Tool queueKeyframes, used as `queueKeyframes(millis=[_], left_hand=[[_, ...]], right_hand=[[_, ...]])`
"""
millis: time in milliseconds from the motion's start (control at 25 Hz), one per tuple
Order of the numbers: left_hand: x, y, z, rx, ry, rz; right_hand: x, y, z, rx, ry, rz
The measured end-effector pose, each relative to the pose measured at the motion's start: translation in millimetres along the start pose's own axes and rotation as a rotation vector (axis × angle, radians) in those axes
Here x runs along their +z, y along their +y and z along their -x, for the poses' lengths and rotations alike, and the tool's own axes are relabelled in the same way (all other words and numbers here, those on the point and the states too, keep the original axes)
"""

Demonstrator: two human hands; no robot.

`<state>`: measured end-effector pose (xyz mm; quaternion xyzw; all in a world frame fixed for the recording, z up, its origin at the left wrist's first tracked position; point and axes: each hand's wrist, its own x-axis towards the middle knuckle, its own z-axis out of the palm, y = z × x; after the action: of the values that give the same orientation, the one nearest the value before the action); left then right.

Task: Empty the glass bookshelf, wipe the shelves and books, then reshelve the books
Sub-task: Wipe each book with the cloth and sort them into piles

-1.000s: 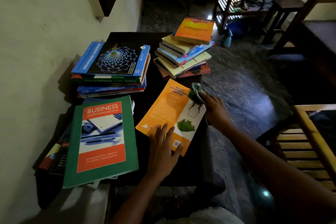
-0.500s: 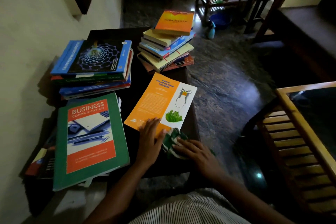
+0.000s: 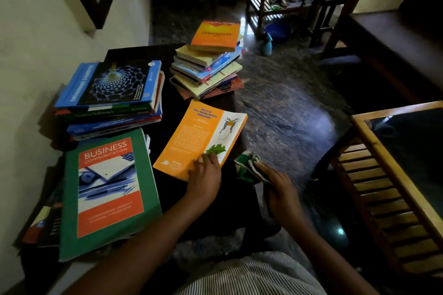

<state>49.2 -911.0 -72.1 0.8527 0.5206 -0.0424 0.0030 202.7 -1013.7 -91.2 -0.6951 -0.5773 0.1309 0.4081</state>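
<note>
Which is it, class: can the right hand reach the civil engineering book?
Probably yes. The right hand grips the cloth just beside the civil engineering book; nothing lies between, and the left hand covers only its near corner.

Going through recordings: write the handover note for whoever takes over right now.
Left hand presses flat on the orange book, lying on the dark table.
Right hand grips the green cloth, just right of that book.
Also on the table: Business Communication pile, blue-topped pile, far pile.
Bookshelf not in view.
Done: books are out on the table.
Left: finish wiping, then reshelve.
</note>
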Motion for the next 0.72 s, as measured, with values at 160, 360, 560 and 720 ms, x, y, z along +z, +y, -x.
queueKeyframes(millis=[160, 360, 560, 720], left_hand=[[-26, -35, 3, 0.001, 0.212, 0.435], [-71, -81, 10, -0.279, 0.547, 0.812], [-63, -122, 66, -0.809, 0.715, 1.699], [-30, -133, 110, -1.068, 0.813, 1.947]], right_hand=[[-4, -14, -27, -0.040, 0.028, -0.070], [1, -62, -73, -0.269, -0.046, -0.002], [24, -111, -108, -0.511, -0.104, -0.079], [68, -131, -103, -0.636, -0.280, -0.132]])
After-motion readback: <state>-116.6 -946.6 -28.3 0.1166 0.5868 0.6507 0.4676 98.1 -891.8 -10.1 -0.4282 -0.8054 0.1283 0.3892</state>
